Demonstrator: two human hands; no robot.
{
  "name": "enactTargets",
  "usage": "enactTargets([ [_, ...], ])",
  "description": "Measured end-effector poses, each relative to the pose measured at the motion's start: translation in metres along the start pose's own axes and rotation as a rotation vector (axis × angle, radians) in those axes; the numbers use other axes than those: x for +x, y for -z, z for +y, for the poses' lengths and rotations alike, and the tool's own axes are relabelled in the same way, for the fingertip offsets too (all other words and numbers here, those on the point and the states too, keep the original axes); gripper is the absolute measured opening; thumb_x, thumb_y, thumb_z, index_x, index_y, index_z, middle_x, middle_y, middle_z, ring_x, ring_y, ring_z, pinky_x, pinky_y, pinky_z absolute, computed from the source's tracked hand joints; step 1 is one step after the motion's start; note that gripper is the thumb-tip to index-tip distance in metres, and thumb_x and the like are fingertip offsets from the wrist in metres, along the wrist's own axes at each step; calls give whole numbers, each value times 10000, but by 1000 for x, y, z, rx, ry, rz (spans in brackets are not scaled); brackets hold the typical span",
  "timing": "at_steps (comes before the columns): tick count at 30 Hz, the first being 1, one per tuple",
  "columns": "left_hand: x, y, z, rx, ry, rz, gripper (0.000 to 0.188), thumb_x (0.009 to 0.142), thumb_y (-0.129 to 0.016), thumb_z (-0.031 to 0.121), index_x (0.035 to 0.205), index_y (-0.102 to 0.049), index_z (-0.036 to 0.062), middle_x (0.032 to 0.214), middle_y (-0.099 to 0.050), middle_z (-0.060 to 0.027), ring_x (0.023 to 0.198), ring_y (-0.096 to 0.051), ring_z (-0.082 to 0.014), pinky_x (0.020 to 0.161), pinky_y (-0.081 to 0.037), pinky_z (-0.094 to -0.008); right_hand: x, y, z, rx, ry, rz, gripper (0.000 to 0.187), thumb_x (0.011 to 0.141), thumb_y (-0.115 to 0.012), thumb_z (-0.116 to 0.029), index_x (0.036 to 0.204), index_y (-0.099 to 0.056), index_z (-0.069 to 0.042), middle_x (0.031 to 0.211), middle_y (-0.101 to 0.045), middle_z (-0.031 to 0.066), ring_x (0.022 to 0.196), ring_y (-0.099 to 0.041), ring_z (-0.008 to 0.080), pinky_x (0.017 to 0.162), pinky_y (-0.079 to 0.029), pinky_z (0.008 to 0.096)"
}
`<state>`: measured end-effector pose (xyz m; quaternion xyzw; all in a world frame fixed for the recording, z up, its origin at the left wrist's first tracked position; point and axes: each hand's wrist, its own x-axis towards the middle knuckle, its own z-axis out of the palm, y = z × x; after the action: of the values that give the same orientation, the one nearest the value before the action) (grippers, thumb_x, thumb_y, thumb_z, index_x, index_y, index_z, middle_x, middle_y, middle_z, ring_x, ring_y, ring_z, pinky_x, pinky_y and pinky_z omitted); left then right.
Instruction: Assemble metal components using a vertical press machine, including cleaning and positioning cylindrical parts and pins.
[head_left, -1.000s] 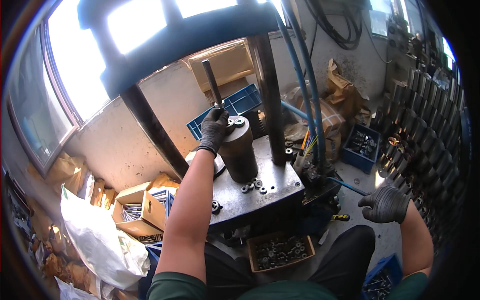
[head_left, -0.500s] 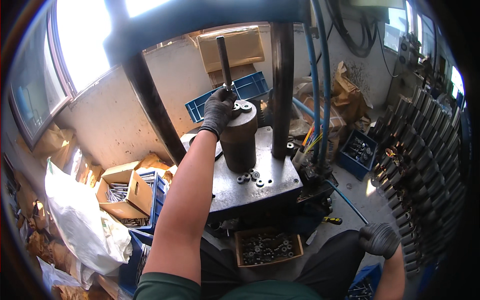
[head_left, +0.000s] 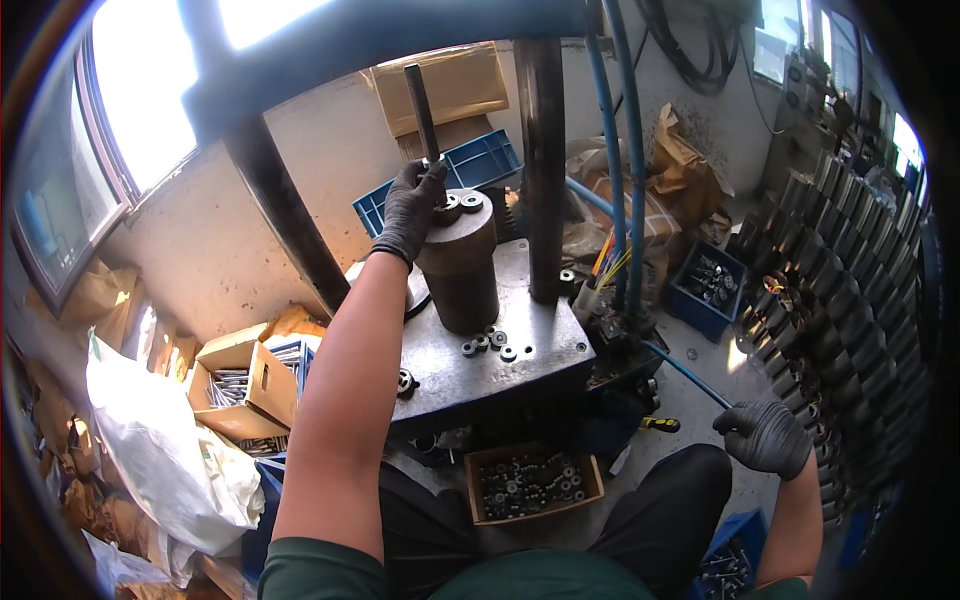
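Note:
My left hand (head_left: 410,208), in a dark glove, is closed around the lower part of an upright metal rod (head_left: 421,105) with a bright collar. It is at the left edge of a thick steel cylinder (head_left: 462,285). Small metal rings (head_left: 471,202) lie on the cylinder's top beside my fingers. Low on the right, my gloved right hand (head_left: 768,440) is closed at the end of a blue lever (head_left: 690,375). More small rings (head_left: 498,340) sit on the steel press table (head_left: 480,378) in front of the cylinder.
Dark press columns (head_left: 540,170) flank the cylinder, with blue hoses (head_left: 632,150) at right. A carton of small rings (head_left: 535,520) is between my legs. A carton of metal rods (head_left: 255,390) stands left, a blue bin (head_left: 708,305) right, near stacked metal tubes (head_left: 830,300).
The view has shifted slightly, moving the press leftward in the picture. My left hand stays on the rod beside the cylinder top. My right hand stays at the lever's end, its glove turned somewhat.

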<state>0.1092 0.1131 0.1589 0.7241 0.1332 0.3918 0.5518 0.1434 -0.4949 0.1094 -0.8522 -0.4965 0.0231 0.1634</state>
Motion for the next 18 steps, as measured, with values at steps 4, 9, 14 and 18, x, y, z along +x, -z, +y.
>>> enactTargets([
  [4,3,1,3,-44,-151,111,457,1024,-665,408,1328,-615,70,910,-697,-57,895,-664,-166,827,-525,-336,10,11,-5,-50,-5,21,212,784,-652,-151,952,-755,-72,860,-736,150,813,-715,367,743,-584,456],
  [9,22,-1,39,482,-156,26,339,1056,-636,350,1236,-645,63,912,-660,-24,837,-609,-133,734,-521,-326,15,16,-5,-60,-8,-24,256,814,-639,-212,1001,-757,-85,897,-738,146,858,-722,358,794,-587,452],
  [14,30,-1,34,337,-53,-10,235,1046,-661,241,1161,-660,37,872,-655,-39,786,-634,-149,693,-527,-315,15,15,-7,-108,-4,-12,262,812,-639,-222,1000,-760,-86,901,-744,138,856,-722,350,788,-583,454],
  [18,21,-9,41,342,-56,30,221,1046,-660,214,1174,-658,34,865,-662,-44,755,-662,-164,645,-536,-316,21,20,-16,-118,-34,9,274,803,-645,-230,1005,-769,-92,866,-750,127,847,-729,333,779,-578,456],
])
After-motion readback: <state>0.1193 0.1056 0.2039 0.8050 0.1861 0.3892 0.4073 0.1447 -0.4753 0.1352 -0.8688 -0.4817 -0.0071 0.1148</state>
